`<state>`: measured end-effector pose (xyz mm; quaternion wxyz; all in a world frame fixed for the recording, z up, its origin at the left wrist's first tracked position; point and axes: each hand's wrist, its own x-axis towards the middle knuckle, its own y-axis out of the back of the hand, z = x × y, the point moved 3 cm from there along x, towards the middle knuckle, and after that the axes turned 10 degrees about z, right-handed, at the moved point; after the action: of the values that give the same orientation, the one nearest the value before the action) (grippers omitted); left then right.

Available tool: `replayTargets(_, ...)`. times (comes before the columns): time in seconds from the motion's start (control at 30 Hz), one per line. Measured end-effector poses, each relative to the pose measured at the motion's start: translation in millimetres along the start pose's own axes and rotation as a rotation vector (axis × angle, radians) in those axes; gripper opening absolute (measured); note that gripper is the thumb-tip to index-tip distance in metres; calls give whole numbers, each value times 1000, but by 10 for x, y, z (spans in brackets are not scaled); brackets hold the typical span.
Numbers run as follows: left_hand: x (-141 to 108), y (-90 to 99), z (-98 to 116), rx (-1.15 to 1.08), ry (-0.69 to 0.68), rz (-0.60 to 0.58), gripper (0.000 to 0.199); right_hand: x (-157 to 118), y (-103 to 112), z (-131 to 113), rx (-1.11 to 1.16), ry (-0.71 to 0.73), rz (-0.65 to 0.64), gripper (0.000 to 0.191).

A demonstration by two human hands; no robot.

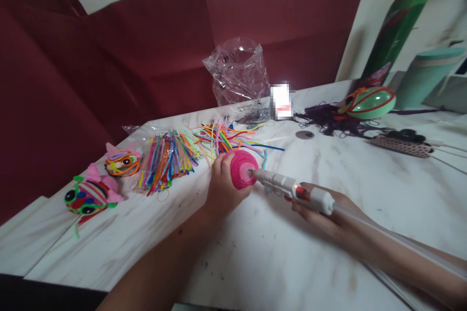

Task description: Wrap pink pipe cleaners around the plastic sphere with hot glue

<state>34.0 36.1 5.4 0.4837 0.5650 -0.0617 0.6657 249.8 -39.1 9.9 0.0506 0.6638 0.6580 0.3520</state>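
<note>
My left hand (222,184) is wrapped round a ball-shaped pink piece (239,175) that looks coiled in pink strands, with a paler patch on the side facing me. In my right hand (310,211) is a white hot glue gun (280,183) with a small orange light lit on it. Its nozzle points left and meets the pale patch of the pink piece, or comes very close. A light blue pipe cleaner (265,158) lies just behind the pink piece.
Loose colourful pipe cleaners (222,138) and a bagged bundle (164,160) lie behind my left hand. Two decorated fish-like crafts (93,192) sit left. A clear plastic bag (241,75) stands at the back. A power strip (401,146) and a green cup (423,80) are right.
</note>
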Motion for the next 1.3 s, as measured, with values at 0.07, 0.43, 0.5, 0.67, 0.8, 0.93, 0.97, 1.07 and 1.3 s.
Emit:
replayTargets(0.07,1,2,3,3,22,-10,80,1,2,-15,-1,-5,3,23)
replayTargets(0.43,3,3,5,4,22,-12,79,5,32,30,-56,13,3,23)
replayTargets(0.5,1,3,0,3,19,-11,80,3,32,42,-56,16,-17,22)
replayTargets(0.67,-2,-2,-10,4,34,-10,80,-22,35,6,-40,5,-4,21)
replayTargets(0.8,-2,-6,-8,-3,27,-3,79,-34,33,-25,-24,0,9,23)
replayTargets(0.93,-2,-9,-13,-1,39,-13,80,-35,24,-26,-25,-1,1,24)
replayTargets(0.97,-1,-9,-14,-1,42,-14,80,-35,22,-25,-26,-6,-2,25)
replayTargets(1.07,0,-6,-16,0,44,-13,81,-35,22,-32,-21,-19,-1,26)
replayTargets(1.3,3,-9,-14,8,29,1,80,-29,28,-69,-23,-2,-46,25)
